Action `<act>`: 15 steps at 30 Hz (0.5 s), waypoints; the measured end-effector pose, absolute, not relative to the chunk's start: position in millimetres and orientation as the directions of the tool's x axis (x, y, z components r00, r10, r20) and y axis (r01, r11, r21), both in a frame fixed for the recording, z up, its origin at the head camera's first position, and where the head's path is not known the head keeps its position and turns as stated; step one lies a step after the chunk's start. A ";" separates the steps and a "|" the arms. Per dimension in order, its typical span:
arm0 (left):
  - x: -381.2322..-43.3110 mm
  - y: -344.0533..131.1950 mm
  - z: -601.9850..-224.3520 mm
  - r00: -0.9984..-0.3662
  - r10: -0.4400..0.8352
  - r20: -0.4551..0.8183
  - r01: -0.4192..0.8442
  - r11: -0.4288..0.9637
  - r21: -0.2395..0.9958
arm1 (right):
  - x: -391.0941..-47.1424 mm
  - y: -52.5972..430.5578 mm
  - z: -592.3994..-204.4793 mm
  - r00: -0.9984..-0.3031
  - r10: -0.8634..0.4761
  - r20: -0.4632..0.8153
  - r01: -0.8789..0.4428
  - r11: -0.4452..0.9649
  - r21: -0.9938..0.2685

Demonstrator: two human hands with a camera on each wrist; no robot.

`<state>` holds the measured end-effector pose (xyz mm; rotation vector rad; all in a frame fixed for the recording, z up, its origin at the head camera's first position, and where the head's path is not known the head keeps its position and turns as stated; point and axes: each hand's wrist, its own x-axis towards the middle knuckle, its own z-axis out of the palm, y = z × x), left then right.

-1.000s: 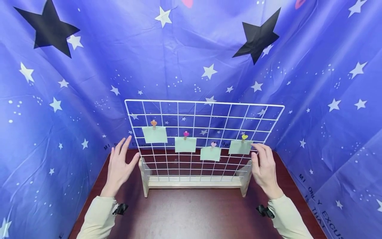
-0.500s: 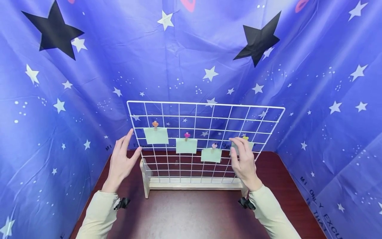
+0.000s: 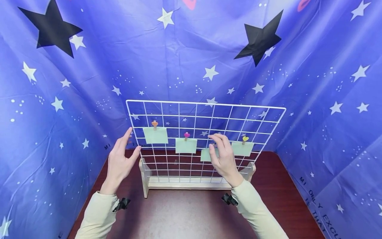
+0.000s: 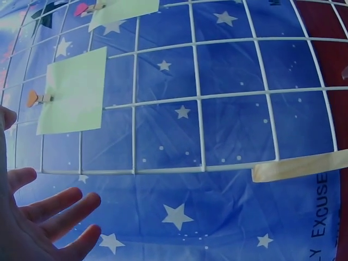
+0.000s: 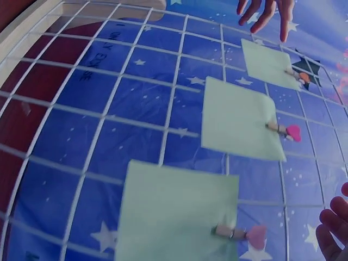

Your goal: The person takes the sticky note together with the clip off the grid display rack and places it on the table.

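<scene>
A white wire grid (image 3: 232, 105) stands upright in a wooden base (image 3: 185, 186). Several pale green paper notes hang on it from small clothespins with heart tops: orange (image 3: 154, 124), magenta (image 3: 186, 135), yellow (image 3: 245, 138) and pale pink (image 5: 255, 237). My left hand (image 3: 118, 161) is at the grid's left edge, fingers spread, fingertips right by the frame. My right hand (image 3: 224, 160) hovers in front of the third note (image 3: 206, 155), fingers loosely bent and holding nothing. In the head view it hides that note's clothespin and right part.
The grid stands on a dark red-brown table (image 3: 185, 212). Behind and at both sides hangs a blue curtain (image 3: 167, 66) printed with stars. A black strap with a small device sits on each wrist.
My right hand has moved left from the grid's right edge, past the note with the yellow clothespin, to the third note. The left hand has barely shifted. Notes and clothespins hang as before.
</scene>
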<state>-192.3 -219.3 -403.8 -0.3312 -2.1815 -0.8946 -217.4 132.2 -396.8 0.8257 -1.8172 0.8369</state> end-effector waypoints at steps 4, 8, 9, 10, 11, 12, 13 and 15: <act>-191.5 -217.3 -401.2 -0.682 -0.027 0.730 0.504 0.707 0.497 | -218.9 120.9 -387.8 -0.336 -0.152 0.930 -0.825 0.524 -0.212; -192.7 -216.1 -399.1 -0.682 -0.005 0.731 0.518 0.702 0.488 | -220.2 110.9 -378.4 -0.343 -0.123 0.931 -0.831 0.502 -0.239; -193.0 -215.9 -398.7 -0.678 -0.003 0.735 0.522 0.701 0.485 | -220.5 108.5 -376.2 -0.344 -0.119 0.931 -0.833 0.496 -0.244; -193.1 -215.4 -398.1 -0.673 -0.003 0.739 0.526 0.701 0.482 | -221.0 106.1 -374.2 -0.342 -0.116 0.932 -0.837 0.490 -0.246; -193.2 -214.7 -397.6 -0.667 -0.005 0.745 0.529 0.700 0.479 | -221.6 103.7 -372.7 -0.344 -0.112 0.932 -0.840 0.480 -0.252; -193.2 -214.0 -396.9 -0.661 -0.007 0.750 0.533 0.699 0.477 | -222.1 101.3 -371.3 -0.345 -0.108 0.932 -0.844 0.469 -0.258; -193.1 -213.3 -396.3 -0.655 -0.009 0.755 0.537 0.697 0.475 | -222.6 98.7 -369.8 -0.344 -0.107 0.933 -0.848 0.462 -0.259; -193.1 -212.2 -395.2 -0.648 -0.015 0.761 0.543 0.692 0.476 | -223.4 93.2 -367.2 -0.343 -0.105 0.933 -0.854 0.448 -0.264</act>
